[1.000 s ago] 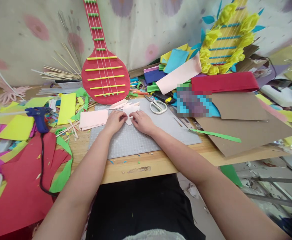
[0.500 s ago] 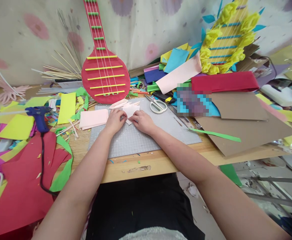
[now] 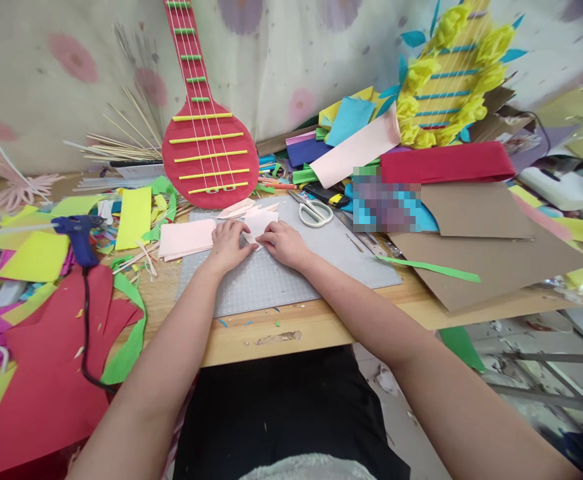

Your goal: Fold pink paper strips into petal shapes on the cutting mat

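Note:
A small piece of pale pink paper (image 3: 261, 224) lies on the grey cutting mat (image 3: 271, 287) between my hands. My left hand (image 3: 230, 247) is at its left side, fingers curved over the edge and thumb at the lower corner. My right hand (image 3: 287, 244) pinches the lower right edge, its fingertips close to my left thumb. Beside my left hand is a stack of pale pink paper (image 3: 187, 239). Narrow pink pieces (image 3: 236, 209) lie just beyond. The scissors (image 3: 315, 213) rest on the mat to the right of my right hand.
Behind the mat stands a red paper lute (image 3: 211, 157) with yellow bars. At left are a blue glue gun (image 3: 82, 237), its cord and red paper (image 3: 56, 353). Brown cardboard (image 3: 476, 260) and a green strip (image 3: 431, 268) lie at right. A yellow-flowered instrument (image 3: 441, 87) leans behind.
My left hand's fingers have spread a little, and its thumb has moved down and right along the paper's lower edge. My right hand has stayed almost still.

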A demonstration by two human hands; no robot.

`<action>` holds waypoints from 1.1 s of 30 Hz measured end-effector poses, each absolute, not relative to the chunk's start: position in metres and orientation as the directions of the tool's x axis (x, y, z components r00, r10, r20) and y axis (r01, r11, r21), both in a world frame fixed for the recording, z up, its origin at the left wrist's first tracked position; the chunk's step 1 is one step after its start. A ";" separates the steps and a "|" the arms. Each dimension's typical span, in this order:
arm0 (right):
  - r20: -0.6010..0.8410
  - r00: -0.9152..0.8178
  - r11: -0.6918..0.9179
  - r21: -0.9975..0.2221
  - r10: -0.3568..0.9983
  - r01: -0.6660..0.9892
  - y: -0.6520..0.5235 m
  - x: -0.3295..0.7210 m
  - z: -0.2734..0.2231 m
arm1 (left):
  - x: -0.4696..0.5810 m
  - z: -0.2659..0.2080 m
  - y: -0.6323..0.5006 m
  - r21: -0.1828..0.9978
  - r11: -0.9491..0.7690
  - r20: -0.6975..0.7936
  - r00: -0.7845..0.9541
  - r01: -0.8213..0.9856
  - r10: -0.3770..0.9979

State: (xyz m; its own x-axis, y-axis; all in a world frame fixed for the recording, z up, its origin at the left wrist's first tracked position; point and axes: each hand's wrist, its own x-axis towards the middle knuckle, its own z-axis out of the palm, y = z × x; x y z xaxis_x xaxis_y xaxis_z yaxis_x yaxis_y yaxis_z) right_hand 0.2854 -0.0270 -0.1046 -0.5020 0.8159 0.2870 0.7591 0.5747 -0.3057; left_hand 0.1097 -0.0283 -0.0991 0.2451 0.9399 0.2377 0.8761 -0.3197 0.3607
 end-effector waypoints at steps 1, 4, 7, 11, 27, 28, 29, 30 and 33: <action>0.287 -0.502 0.575 -0.305 0.816 0.759 -0.027 0.285 -0.105 | 0.110 -0.099 -0.028 0.357 -0.320 0.238 0.246 0.878 0.940; 0.286 -0.502 0.575 -0.305 0.816 0.759 -0.027 0.285 -0.105 | 0.110 -0.100 -0.029 0.342 -0.333 0.233 0.264 0.878 0.936; 0.281 -0.499 0.569 -0.307 0.820 0.762 -0.027 0.285 -0.105 | 0.109 -0.099 -0.030 0.341 -0.345 0.219 0.283 0.874 0.934; 0.285 -0.499 0.570 -0.303 0.819 0.763 -0.027 0.285 -0.105 | 0.108 -0.097 -0.031 0.385 -0.337 0.215 0.271 0.859 0.938; 0.295 -0.510 0.582 -0.271 0.808 0.767 -0.027 0.284 -0.107 | 0.110 -0.103 -0.020 0.436 -0.045 0.312 -0.103 0.899 0.944; 0.294 -0.510 0.582 -0.271 0.808 0.767 -0.026 0.284 -0.107 | 0.110 -0.103 -0.020 0.441 -0.041 0.319 -0.113 0.897 0.941; 0.294 -0.511 0.583 -0.272 0.808 0.766 -0.026 0.285 -0.107 | 0.110 -0.102 -0.020 0.446 -0.037 0.328 -0.125 0.894 0.936; 0.296 -0.511 0.584 -0.273 0.807 0.765 -0.026 0.285 -0.108 | 0.110 -0.102 -0.020 0.450 -0.034 0.337 -0.134 0.892 0.932; 0.305 -0.513 0.589 -0.273 0.803 0.760 -0.026 0.285 -0.108 | 0.111 -0.098 -0.022 0.440 -0.074 0.354 -0.097 0.895 0.930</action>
